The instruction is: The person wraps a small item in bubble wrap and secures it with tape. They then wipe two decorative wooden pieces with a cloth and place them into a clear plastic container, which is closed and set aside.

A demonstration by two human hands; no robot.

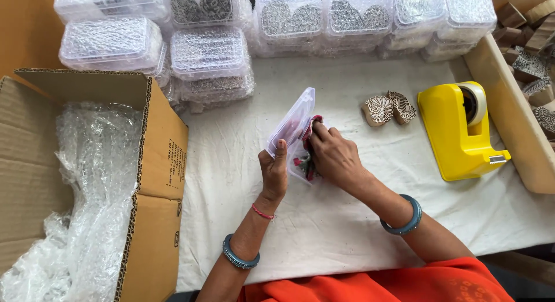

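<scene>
Orange cloth across the person's lap sits at the bottom edge, and just beyond it both forearms, each with a blue bangle, reach out over the white-covered desk (324, 232). Her left hand (274, 173) grips the lower corner of a small clear plastic box (293, 128), thumb up against its wall, holding it tilted on edge above the desk. Her right hand (334, 154) is closed around a wad of patterned red fabric (309, 146) and presses it into the open box, fingers partly inside; I cannot tell what the fabric wraps, if anything.

Judging by the layout, the packing is well under way but not finished. Behind the hands, along the back of the desk, many filled clear boxes (208, 53) are stacked in rows, lids on, carved pieces showing through. Two carved wooden blocks (388, 109) lie loose on the cloth just to the right of the box in hand, apparently not boxed yet, and more wooden blocks (535, 59) sit heaped in a wooden tray (509, 111) at the far right. Near them a yellow tape dispenser (459, 131) stands untouched. To the left, a cardboard carton (156, 163) stands open, lined with bubble wrap (92, 180), with no boxes visible inside it, so loading the carton looks like it remains to be done.
</scene>
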